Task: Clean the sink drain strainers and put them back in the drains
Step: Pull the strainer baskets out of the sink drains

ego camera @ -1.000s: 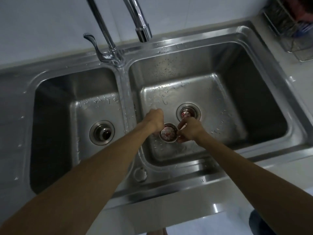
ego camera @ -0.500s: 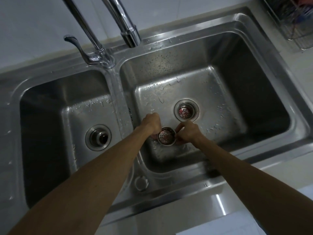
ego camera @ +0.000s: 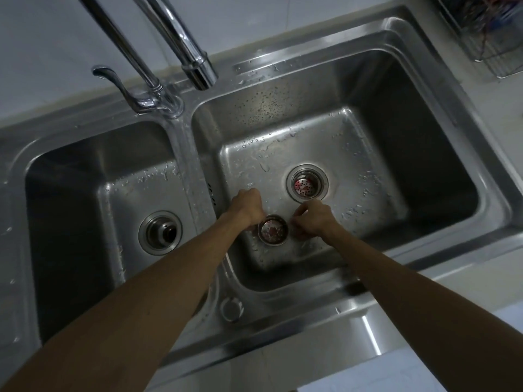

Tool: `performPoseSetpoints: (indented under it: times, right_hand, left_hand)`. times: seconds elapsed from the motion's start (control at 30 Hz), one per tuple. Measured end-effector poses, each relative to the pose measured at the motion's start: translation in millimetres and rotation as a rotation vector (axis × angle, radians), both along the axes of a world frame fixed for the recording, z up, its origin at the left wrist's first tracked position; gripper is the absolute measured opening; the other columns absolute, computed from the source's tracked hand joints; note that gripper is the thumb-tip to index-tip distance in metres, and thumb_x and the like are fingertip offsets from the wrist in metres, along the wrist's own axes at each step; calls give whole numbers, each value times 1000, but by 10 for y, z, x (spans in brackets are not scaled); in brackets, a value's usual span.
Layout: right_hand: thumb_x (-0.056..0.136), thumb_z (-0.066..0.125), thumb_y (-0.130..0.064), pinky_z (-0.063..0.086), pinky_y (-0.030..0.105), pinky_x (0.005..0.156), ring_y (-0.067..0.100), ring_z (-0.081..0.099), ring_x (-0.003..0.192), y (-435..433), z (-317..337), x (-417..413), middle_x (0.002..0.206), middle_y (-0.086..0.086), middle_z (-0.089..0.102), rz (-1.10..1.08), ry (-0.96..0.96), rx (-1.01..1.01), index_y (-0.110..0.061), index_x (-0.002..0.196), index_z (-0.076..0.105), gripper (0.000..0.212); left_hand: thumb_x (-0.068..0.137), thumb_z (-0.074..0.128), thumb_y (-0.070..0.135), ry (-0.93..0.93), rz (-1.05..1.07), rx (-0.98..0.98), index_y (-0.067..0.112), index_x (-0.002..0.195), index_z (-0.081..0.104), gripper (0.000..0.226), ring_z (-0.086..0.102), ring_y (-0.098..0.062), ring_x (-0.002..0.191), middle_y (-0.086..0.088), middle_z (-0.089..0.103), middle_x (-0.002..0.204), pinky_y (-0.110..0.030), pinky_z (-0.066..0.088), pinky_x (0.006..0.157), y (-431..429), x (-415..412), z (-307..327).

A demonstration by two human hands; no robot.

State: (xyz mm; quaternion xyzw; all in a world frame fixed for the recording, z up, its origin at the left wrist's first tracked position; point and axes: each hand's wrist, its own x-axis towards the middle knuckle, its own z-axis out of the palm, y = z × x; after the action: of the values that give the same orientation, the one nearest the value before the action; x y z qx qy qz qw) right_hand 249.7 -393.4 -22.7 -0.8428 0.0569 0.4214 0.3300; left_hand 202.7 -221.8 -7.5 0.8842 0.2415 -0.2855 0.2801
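Almost nothing has moved since half a second ago: the strainer [ego camera: 273,230] stays between the two hands, and only the view has drifted a little. The left hand [ego camera: 249,206] curls over its far-left rim and grips it. The right hand [ego camera: 312,219] pinches the right rim with bent fingers, as far as the dim light shows. The cup sits mouth-up, its axis roughly upright, with reddish patches inside. Just beyond the right hand, the right drain [ego camera: 291,181] already carries a second strainer [ego camera: 304,186]. The left drain [ego camera: 147,232] looks open and lies well to the left of the left hand, past the divider [ego camera: 188,165], so that hand is probably the nearer one for seating it.
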Motion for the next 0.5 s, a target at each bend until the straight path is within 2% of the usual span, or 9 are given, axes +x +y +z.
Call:
performPoseSetpoints:
  times: [0.07,0.13,0.23,0.3,0.37,0.43,0.5]
  right_hand:
    - [88,72,-6,64,48,68,33,75,72,-89,42,106,86,20,74,-29,-95,-27,-9,84,69,5]
    - [88,68,-4,64,47,62,32,75,65,-195,83,243,81,20,73,-86,-156,-42,-10,83,68,8]
    - [90,66,-7,62,38,51,28,73,57,-375,61,512,74,18,71,-96,-256,-97,-9,88,70,5]
    - [92,67,-12,56,28,42,25,70,53,-467,2,644,71,15,70,-74,-291,-144,-7,92,71,6]
    - [90,69,-14,50,23,38,21,67,49,-545,-123,756,71,13,69,-37,-299,-184,-8,91,72,7]
    - [87,72,-20,53,24,50,22,68,57,-553,-248,850,79,12,72,12,-312,-198,-10,91,73,11]
    - [85,75,-27,52,27,66,24,69,74,-520,-369,935,87,10,73,49,-355,-192,-12,89,72,15]
  left_hand:
    - [86,69,8,-50,35,5,1,93,71,10,69,-26,84,-14,72,94,-30,54,71,19,61,54]
    - [85,70,6,-80,70,-11,2,87,72,6,67,-21,78,-13,73,90,-29,54,69,31,150,98]
    - [83,70,6,-140,113,-49,6,84,73,4,67,-20,84,-9,73,94,-31,57,76,2,353,67]
    - [82,71,9,-173,120,-79,13,84,72,5,68,-22,91,-8,73,98,-35,58,84,-52,481,28]
    - [81,71,13,-193,125,-85,20,80,69,8,67,-23,94,-6,72,98,-38,57,86,-149,621,-59]
    - [80,73,15,-197,138,-82,25,75,64,15,67,-24,94,-5,72,98,-40,57,86,-229,735,-167]
    - [80,75,16,-188,138,-60,26,74,63,18,67,-24,93,-5,71,99,-40,57,85,-298,821,-279]
